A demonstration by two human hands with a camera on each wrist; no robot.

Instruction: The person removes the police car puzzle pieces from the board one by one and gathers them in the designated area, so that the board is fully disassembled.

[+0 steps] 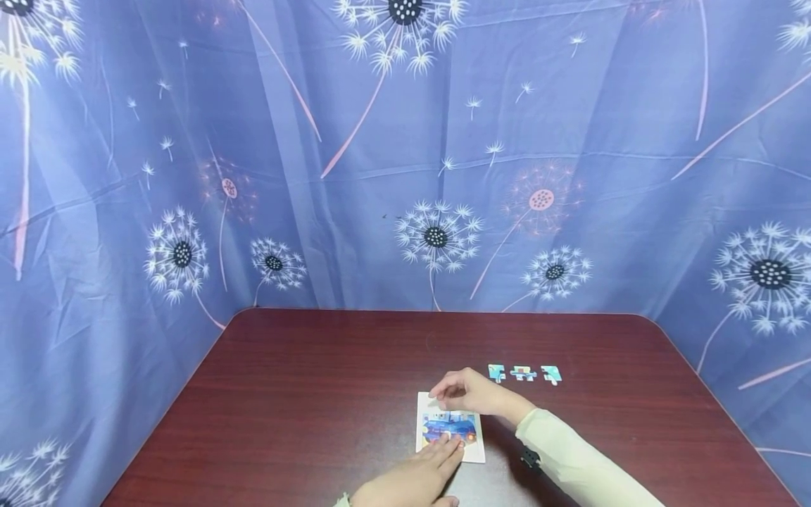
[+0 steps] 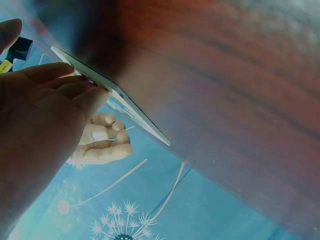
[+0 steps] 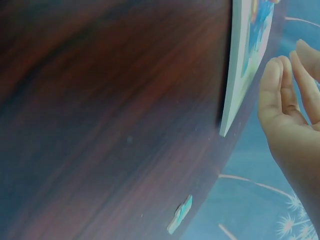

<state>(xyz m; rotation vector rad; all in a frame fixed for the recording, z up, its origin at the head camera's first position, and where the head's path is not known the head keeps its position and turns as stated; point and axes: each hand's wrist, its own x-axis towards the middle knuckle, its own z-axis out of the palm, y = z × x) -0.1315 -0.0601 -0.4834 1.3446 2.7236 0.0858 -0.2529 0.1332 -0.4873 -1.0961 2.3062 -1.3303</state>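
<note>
One puzzle board [image 1: 472, 454]; three loose puzzle pieces [image 1: 523, 373]; one table [image 1: 304, 408].

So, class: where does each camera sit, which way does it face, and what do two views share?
Head: on the head, facing forward and down at the table; left fingers, right fingers and right sleeve show.
Left wrist: worn there, looking along the left fingers to the picture board; right fingers beyond.
Right wrist: worn there, facing the board; right fingers show.
Both wrist views show the board and right fingers.

Your right hand [image 3: 287, 112] is at the right edge, fingers bent, near the picture board [image 3: 247, 60] at upper right. A small piece [image 3: 180, 214] lies bottom centre on your table [image 3: 100, 125].
</note>
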